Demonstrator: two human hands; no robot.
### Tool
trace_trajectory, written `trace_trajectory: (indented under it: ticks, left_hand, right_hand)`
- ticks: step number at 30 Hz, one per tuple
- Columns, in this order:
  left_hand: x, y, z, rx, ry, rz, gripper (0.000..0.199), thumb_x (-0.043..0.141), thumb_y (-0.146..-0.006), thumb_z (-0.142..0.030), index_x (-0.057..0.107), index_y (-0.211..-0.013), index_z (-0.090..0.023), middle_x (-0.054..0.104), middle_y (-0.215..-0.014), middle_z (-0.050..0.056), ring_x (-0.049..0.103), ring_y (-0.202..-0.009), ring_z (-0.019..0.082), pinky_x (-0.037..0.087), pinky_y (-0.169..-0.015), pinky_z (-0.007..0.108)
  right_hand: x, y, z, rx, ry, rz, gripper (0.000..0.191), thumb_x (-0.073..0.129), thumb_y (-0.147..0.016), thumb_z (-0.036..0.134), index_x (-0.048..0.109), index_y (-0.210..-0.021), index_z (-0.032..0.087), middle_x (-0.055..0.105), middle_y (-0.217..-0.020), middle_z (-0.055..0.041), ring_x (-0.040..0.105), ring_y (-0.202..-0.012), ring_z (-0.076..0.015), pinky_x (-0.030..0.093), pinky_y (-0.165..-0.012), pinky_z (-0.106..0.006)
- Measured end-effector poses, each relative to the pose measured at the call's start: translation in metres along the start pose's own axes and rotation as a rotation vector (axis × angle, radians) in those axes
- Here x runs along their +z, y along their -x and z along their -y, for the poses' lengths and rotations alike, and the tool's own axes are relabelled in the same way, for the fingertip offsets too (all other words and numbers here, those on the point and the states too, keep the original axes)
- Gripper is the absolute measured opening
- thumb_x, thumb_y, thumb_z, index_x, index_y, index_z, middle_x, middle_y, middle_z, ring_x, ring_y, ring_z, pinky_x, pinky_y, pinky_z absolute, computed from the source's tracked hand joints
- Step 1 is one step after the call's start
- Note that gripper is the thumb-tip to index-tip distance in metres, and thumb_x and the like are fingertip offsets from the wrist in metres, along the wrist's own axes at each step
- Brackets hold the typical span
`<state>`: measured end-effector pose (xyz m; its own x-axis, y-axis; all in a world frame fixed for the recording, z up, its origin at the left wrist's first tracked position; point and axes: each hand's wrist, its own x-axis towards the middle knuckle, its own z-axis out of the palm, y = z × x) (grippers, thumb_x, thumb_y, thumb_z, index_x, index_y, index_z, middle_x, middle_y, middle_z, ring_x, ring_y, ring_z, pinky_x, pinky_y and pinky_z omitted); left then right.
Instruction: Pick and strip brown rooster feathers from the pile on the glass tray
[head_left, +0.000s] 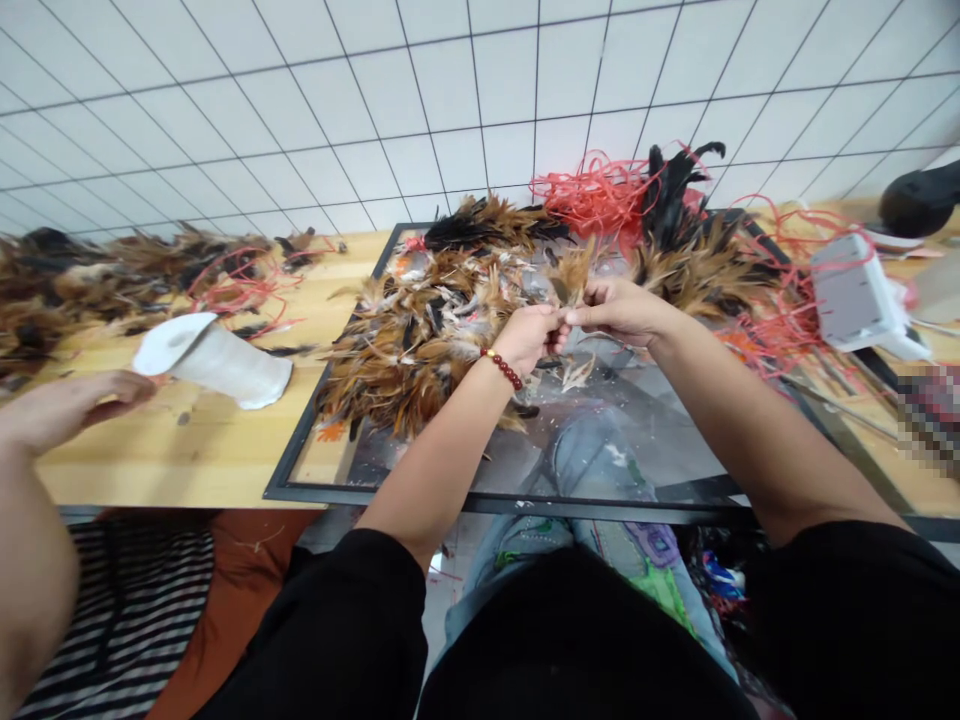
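My left hand, with a red bead bracelet at the wrist, meets my right hand above the glass-topped board. Both are closed at the fingertips. A small bunch of brown feathers rises from between them, and its lower ends are hidden by my fingers. Which hand bears most of the bunch is hard to see, but both pinch at its base. Left of my hands spreads a large pile of brown feathers. A few loose pale feathers lie just below my hands.
Red plastic strips heap up against the tiled wall, beside black feathers. A black frame edge borders the board. At left, another person's hand is near a white ribbon roll. A white device stands at right.
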<state>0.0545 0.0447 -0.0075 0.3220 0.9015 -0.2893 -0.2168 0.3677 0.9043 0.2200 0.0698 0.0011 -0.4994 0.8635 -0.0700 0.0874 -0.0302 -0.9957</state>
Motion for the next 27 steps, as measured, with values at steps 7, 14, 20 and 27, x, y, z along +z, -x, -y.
trace_trajectory:
  ticks: [7, 14, 20, 27]
  left_hand:
    - [0.000, 0.002, -0.001, -0.044, 0.032, 0.114, 0.012, 0.062, -0.088, -0.013, 0.064, -0.076, -0.010, 0.053, -0.056, -0.002, 0.046, -0.046, 0.005, 0.038, -0.050, 0.020]
    - [0.006, -0.001, 0.007, 0.064, 0.179, -0.016, 0.006, 0.070, -0.081, -0.010, 0.068, -0.086, -0.013, 0.063, -0.071, 0.000, 0.056, -0.061, 0.006, 0.045, -0.065, 0.021]
    - [0.022, -0.005, 0.020, 0.252, 0.302, -0.186, 0.011, 0.068, -0.086, -0.028, 0.071, -0.087, -0.018, 0.069, -0.088, 0.001, 0.062, -0.088, 0.010, 0.046, -0.081, 0.021]
    - [0.024, -0.003, 0.020, 0.330, 0.475, -0.143, 0.016, 0.060, -0.092, -0.027, 0.072, -0.096, -0.017, 0.055, -0.064, -0.004, 0.054, -0.067, 0.005, 0.046, -0.079, 0.019]
  right_hand:
    - [-0.006, -0.002, 0.001, -0.116, 0.027, -0.138, 0.041, 0.089, -0.056, 0.041, 0.058, -0.064, 0.017, 0.057, -0.054, 0.0023, 0.045, -0.047, -0.0063, 0.032, -0.044, -0.022]
    - [0.017, -0.007, 0.009, -0.242, -0.155, -0.505, 0.037, 0.084, -0.064, 0.041, 0.054, -0.067, 0.021, 0.051, -0.057, 0.0052, 0.044, -0.048, -0.0068, 0.040, -0.048, -0.023]
    - [0.045, -0.015, -0.006, -0.328, -0.336, -0.613, 0.032, 0.083, -0.066, 0.037, 0.054, -0.068, 0.022, 0.054, -0.060, 0.0050, 0.050, -0.055, -0.0094, 0.047, -0.055, -0.024]
    - [0.061, -0.020, -0.018, -0.420, -0.392, -0.604, 0.036, 0.084, -0.061, 0.045, 0.058, -0.071, 0.022, 0.055, -0.064, 0.0043, 0.047, -0.056, -0.0094, 0.047, -0.057, -0.026]
